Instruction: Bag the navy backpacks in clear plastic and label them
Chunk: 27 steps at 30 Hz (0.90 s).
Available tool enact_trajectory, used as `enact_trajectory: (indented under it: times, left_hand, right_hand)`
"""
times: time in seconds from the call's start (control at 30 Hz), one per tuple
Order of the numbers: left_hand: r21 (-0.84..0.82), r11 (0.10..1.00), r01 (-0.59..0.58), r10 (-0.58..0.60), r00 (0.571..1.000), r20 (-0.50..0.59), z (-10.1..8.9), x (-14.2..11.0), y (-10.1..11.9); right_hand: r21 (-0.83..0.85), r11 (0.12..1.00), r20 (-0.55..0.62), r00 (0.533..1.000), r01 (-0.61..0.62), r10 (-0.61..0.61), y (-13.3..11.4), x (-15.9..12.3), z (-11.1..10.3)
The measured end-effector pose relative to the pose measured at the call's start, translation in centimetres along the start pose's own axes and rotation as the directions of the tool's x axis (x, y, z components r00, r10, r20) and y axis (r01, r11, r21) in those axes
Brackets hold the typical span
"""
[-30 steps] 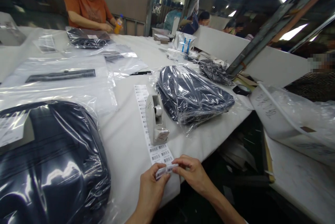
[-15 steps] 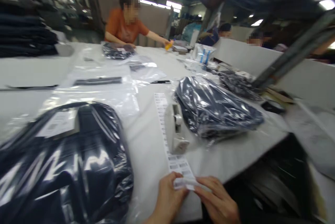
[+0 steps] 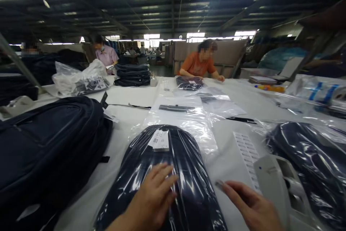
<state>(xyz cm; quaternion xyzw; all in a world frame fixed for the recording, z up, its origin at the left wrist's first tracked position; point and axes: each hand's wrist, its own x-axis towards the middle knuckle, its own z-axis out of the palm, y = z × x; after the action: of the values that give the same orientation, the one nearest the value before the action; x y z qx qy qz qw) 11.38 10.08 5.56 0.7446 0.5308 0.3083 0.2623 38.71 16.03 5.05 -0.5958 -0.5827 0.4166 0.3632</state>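
A dark navy backpack [image 3: 189, 162] in clear plastic lies in front of me, a white paper tag [image 3: 159, 140] showing near its top. Over its middle is my left hand [image 3: 154, 195], fingers apart and holding nothing; whether it touches the plastic I cannot tell. Just right of the bag, my right hand [image 3: 251, 202] pinches a small pale sticker [image 3: 219, 185] between thumb and fingertip. Beyond that hand lies a strip of printed stickers [image 3: 245, 151], partly covered by a grey-white tape dispenser [image 3: 273, 180].
An unwrapped navy backpack [image 3: 54, 133] stands on the left. Another wrapped bag [image 3: 305, 159] lies on the right. Flat plastic bags [image 3: 183, 119] spread ahead on the white table. A person in orange [image 3: 196, 63] leans over the far side; one in a light top [image 3: 106, 56] stands farther left.
Both hands have left the sticker strip. My left hand is now over the wrapped backpack, and my right holds a small sticker beside it. The view has turned left.
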Motion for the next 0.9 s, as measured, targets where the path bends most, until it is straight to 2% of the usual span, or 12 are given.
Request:
enact_trajectory:
  times: [0.07, 0.13, 0.17, 0.23, 0.3, 0.37, 0.43, 0.53, 0.7, 0.9]
  left_hand:
    - [0.261, 0.964, -0.058, 0.049, 0.998, 0.039, -2.6, 0.6, -2.3]
    - [0.335, 0.931, -0.148, 0.083, 0.976, 0.201, -2.8, 0.9, -4.6]
    - [0.331, 0.921, -0.205, 0.109, 0.952, 0.286, -2.2, 0.9, -5.7]
    - [0.32, 0.902, -0.29, 0.168, 0.918, 0.359, 0.0, 0.6, -7.8]
    - [0.342, 0.871, -0.353, 0.244, 0.915, 0.321, 2.4, 0.3, -9.5]
    - [0.376, 0.838, -0.394, 0.315, 0.914, 0.256, 3.9, 0.0, -10.8]
    - [0.382, 0.821, -0.424, 0.356, 0.904, 0.238, 4.6, -0.2, -11.5]
    - [0.361, 0.835, -0.416, 0.356, 0.908, 0.221, 4.5, -0.2, -11.8]
    - [0.338, 0.845, -0.414, 0.359, 0.908, 0.215, 4.5, 0.0, -11.7]
    - [0.305, 0.869, -0.39, 0.335, 0.916, 0.219, 5.2, -0.3, -12.1]
  right_hand:
    - [0.06, 0.998, 0.111, 0.994, -0.009, 0.002, -3.7, 2.7, 4.2]
    - [0.073, 0.997, 0.189, 0.981, 0.023, -0.036, -5.7, 5.5, 7.9]
    - [0.068, 0.997, 0.216, 0.975, 0.041, -0.055, -6.3, 7.0, 9.5]
    - [0.03, 0.997, 0.27, 0.96, 0.065, -0.07, -6.6, 9.6, 12.3]
    - [-0.023, 0.997, 0.317, 0.946, 0.071, -0.06, -6.4, 11.7, 14.6]
    - [-0.067, 0.995, 0.347, 0.937, 0.075, -0.047, -5.9, 13.3, 16.3]
    - [-0.097, 0.992, 0.361, 0.932, 0.076, -0.035, -5.3, 14.4, 17.5]
    - [-0.153, 0.985, 0.369, 0.929, 0.08, -0.018, -4.3, 15.4, 18.5]
    - [-0.24, 0.965, 0.359, 0.933, 0.106, -0.013, -3.3, 16.3, 18.9]
    - [-0.311, 0.941, 0.343, 0.939, 0.131, -0.018, -3.4, 16.4, 19.3]
